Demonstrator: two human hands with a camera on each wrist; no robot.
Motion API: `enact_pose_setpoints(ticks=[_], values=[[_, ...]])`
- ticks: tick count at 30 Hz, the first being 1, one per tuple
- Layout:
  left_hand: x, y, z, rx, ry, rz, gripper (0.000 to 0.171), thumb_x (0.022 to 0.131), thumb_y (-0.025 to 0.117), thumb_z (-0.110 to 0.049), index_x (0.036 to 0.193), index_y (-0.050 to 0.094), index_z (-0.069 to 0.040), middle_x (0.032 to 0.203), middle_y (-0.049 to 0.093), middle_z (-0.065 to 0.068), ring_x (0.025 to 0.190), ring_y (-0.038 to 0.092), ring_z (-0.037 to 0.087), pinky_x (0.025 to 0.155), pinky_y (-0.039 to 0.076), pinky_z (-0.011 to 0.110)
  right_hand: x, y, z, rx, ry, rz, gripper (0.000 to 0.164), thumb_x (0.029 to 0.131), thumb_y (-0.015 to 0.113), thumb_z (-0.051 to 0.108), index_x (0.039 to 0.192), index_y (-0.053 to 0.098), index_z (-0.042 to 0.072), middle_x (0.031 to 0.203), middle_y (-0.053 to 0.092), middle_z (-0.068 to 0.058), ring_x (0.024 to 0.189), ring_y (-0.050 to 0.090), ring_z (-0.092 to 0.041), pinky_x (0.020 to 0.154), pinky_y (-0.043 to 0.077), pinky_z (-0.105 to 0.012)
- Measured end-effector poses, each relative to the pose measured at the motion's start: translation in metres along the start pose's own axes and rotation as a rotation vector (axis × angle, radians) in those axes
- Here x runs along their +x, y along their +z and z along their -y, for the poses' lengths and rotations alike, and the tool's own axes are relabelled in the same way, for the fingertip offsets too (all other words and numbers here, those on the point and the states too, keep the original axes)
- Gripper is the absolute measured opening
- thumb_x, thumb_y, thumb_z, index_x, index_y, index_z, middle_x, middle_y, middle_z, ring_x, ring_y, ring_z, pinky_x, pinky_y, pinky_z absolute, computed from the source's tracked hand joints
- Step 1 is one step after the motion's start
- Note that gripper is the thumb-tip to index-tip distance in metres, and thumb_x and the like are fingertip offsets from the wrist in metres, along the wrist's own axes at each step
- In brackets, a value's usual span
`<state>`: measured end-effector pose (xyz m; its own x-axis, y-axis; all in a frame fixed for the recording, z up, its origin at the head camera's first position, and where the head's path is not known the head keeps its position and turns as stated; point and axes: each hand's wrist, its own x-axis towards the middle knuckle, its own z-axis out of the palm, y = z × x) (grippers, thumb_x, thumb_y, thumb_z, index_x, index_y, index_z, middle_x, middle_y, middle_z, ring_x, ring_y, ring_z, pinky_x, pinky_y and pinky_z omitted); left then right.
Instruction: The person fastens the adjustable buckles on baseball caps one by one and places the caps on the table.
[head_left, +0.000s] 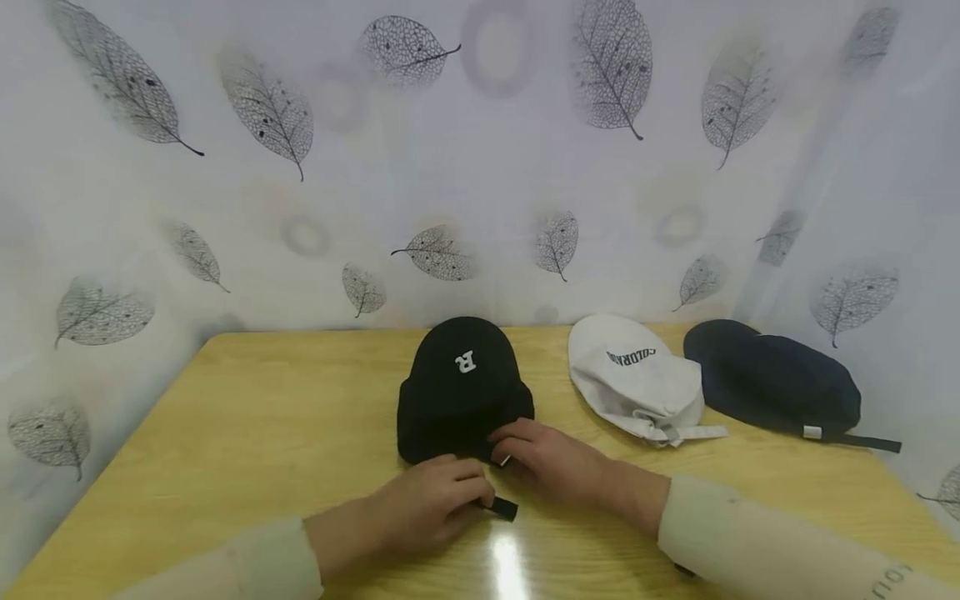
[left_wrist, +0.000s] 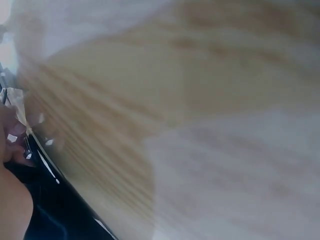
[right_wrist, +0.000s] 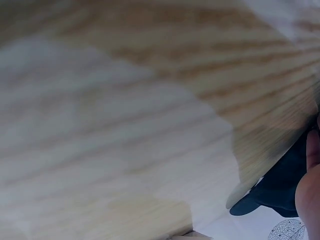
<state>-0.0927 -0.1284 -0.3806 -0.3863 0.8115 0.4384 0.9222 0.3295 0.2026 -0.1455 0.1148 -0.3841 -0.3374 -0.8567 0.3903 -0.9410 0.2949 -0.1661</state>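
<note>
Near the front of the wooden surface (head_left: pixel 285 400), your left hand (head_left: pixel 435 504) has its fingers clamped on a black strap (head_left: pixel 504 508), whose loose end pokes out to the right of them. Just beyond, your right hand (head_left: pixel 562 462) curls its fingers over the near edge of the black cap (head_left: pixel 465 383), close by a small bright buckle (head_left: pixel 505 461); whether they pinch the buckle itself you cannot tell, and the wrist views, filled mostly by the surface, do not settle it. The cap sits mid-surface in front of you, a white letter R on its crown. The step in hand looks like working the strap at the buckle; the next move seems to call for a steady right hand at the cap's edge while your left guides the loose end without twisting it. Farther off, to the right of the black cap, a white cap (head_left: pixel 637 371) with dark lettering lies beside a navy cap (head_left: pixel 780 379), and behind everything hangs a leaf-printed cloth (head_left: pixel 487 175).
</note>
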Motion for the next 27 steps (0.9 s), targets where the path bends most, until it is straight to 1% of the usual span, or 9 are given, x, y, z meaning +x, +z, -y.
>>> enact_pose_setpoints(ticks=[1,5,9,12,17,20,22,24,27], values=[[0.0003,0.0003,0.0001,0.013,0.007,-0.017,0.014,0.089,0.074,-0.012,0.099,0.066,-0.016,0.098,0.062,-0.007,0.088,0.06,0.004,0.082,0.048,0.017,-0.0001,0.0003,0.0007,-0.005,-0.002,-0.002,0.018,0.086,0.074,0.004,0.102,0.066,0.009,0.119,0.064,-0.008,0.109,0.063,-0.018,0.09,0.053,-0.024],[0.0005,0.0004,0.0012,0.034,0.022,-0.052,0.017,0.085,0.078,-0.013,0.097,0.067,-0.017,0.096,0.063,-0.008,0.086,0.06,0.003,0.083,0.049,0.016,0.0013,0.0002,0.0019,-0.012,-0.004,0.011,0.017,0.087,0.074,0.003,0.101,0.067,0.008,0.116,0.065,-0.007,0.107,0.063,-0.017,0.09,0.053,-0.023],[0.0007,0.0003,0.0014,0.021,0.006,-0.068,0.017,0.084,0.08,-0.015,0.096,0.067,-0.017,0.093,0.063,-0.008,0.083,0.059,0.003,0.08,0.049,0.016,0.0029,-0.0004,0.0025,-0.014,0.021,0.014,0.016,0.086,0.074,0.002,0.1,0.068,0.008,0.113,0.065,-0.006,0.106,0.064,-0.016,0.091,0.053,-0.022],[0.0013,0.0009,0.0011,0.025,0.008,-0.082,0.018,0.084,0.081,-0.019,0.094,0.066,-0.016,0.091,0.063,-0.009,0.081,0.058,0.003,0.077,0.048,0.016,0.0031,-0.0004,0.0032,-0.019,0.028,0.001,0.017,0.085,0.075,0.001,0.098,0.069,0.008,0.111,0.066,-0.005,0.104,0.065,-0.016,0.089,0.053,-0.021],[0.0026,0.0003,0.0033,0.069,0.055,-0.116,0.02,0.082,0.082,-0.022,0.09,0.065,-0.017,0.089,0.065,-0.01,0.08,0.058,0.004,0.078,0.046,0.016,0.0046,-0.0005,0.0021,-0.028,0.006,-0.024,0.018,0.082,0.077,0.001,0.097,0.069,0.007,0.107,0.067,-0.005,0.1,0.066,-0.014,0.086,0.054,-0.02],[0.0026,-0.0001,0.0039,0.085,0.065,-0.131,0.02,0.08,0.082,-0.017,0.085,0.063,-0.017,0.087,0.065,-0.009,0.081,0.059,0.004,0.081,0.047,0.02,0.0043,0.0001,0.001,-0.033,-0.014,-0.054,0.019,0.08,0.079,0.001,0.095,0.069,0.007,0.105,0.067,-0.004,0.097,0.066,-0.014,0.084,0.054,-0.02],[0.0026,-0.0003,0.0035,0.096,0.049,-0.143,0.019,0.078,0.081,-0.014,0.083,0.062,-0.017,0.086,0.065,-0.009,0.08,0.059,0.005,0.081,0.048,0.021,0.0038,0.0006,0.0002,-0.038,-0.028,-0.083,0.02,0.079,0.08,0.001,0.094,0.069,0.008,0.103,0.068,-0.004,0.096,0.066,-0.014,0.083,0.054,-0.019],[0.0025,-0.0002,0.0026,0.112,0.015,-0.158,0.017,0.078,0.079,-0.01,0.081,0.063,-0.016,0.086,0.065,-0.008,0.079,0.06,0.006,0.08,0.049,0.023,0.0032,0.0011,-0.0005,-0.05,-0.041,-0.116,0.021,0.077,0.082,0.002,0.093,0.069,0.008,0.102,0.068,-0.004,0.094,0.066,-0.013,0.082,0.054,-0.019],[0.002,-0.0001,0.0019,0.147,-0.075,-0.176,0.015,0.079,0.077,-0.008,0.079,0.064,-0.015,0.086,0.066,-0.006,0.079,0.06,0.007,0.078,0.05,0.025,0.0027,0.0009,-0.0009,-0.063,-0.046,-0.156,0.022,0.075,0.084,0.003,0.091,0.069,0.009,0.101,0.068,-0.003,0.093,0.066,-0.012,0.081,0.053,-0.018]])
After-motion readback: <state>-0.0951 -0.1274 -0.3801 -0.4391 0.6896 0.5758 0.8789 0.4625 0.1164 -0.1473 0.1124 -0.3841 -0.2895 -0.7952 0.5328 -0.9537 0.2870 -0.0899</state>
